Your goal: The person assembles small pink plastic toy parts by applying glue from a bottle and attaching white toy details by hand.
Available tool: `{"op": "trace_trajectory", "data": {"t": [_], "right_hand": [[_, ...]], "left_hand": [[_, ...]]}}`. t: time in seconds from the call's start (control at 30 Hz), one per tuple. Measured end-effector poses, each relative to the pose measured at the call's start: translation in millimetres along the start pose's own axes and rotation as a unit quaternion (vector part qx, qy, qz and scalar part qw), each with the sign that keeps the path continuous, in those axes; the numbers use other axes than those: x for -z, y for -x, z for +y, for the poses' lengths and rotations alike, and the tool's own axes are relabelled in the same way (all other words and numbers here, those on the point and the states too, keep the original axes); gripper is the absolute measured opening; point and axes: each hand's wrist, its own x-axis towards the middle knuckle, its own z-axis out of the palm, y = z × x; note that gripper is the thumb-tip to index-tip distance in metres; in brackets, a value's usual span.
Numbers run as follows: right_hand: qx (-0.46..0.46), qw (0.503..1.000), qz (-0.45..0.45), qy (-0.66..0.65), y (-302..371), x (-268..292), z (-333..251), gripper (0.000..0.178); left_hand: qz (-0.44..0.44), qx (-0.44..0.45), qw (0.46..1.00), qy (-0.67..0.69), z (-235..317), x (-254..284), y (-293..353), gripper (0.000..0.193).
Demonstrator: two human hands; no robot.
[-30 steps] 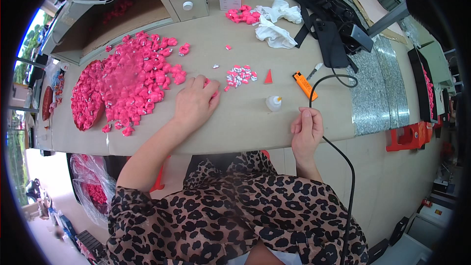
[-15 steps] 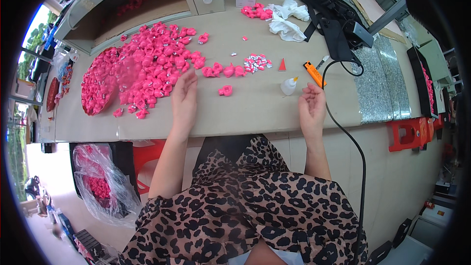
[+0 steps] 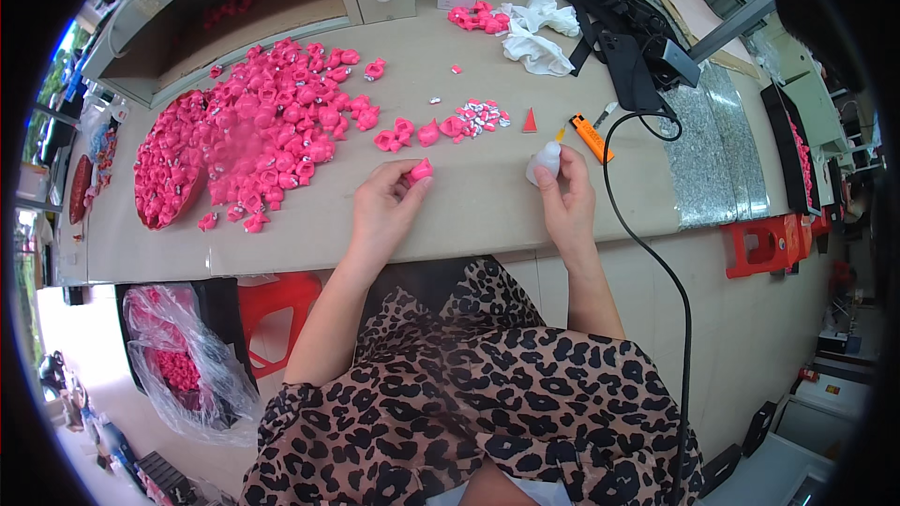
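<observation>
A small pink piece (image 3: 421,170) sat in the left hand (image 3: 384,203) and a white, yellow-tipped bottle (image 3: 543,162) tilted in the right hand (image 3: 572,204).

The pink pieces (image 3: 281,117) look like smooth plastic with slight gloss. The squeeze bottle (image 3: 542,163) is of translucent plastic. The bench (image 3: 487,211) has a matt, smooth top. The large bag (image 3: 225,382) is of thin, shiny, wrinkled plastic film.

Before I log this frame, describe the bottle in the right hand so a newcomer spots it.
At the beige table, find the person's right hand. It holds a small whitish bottle. Its yellow nozzle sets it apart from the red triangle and orange cutter nearby.
</observation>
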Motion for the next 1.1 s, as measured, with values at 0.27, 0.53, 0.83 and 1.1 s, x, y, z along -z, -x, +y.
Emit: {"op": "trace_trajectory", "data": {"t": [0.27,0.53,0.83,1.1], "right_hand": [[-0.163,0.899,-0.010,-0.406,1,-13,-19,0.028],[-0.185,0.815,-0.026,-0.548,0,-30,-7,0.019],[-0.174,0.859,0.041,-0.479,-1,-39,-19,0.016],[-0.087,0.925,0.057,-0.364,12,-48,-18,0.022]], "left_hand": [[-0.055,0.114,0.818,0.561,9,-9,4,0.020],[0.068,-0.090,0.962,0.250,-1,-27,3,0.021],[0.100,-0.094,0.971,0.197,-1,-34,-2,0.019],[0.072,-0.047,0.972,0.218,-6,-30,-2,0.018]]}}
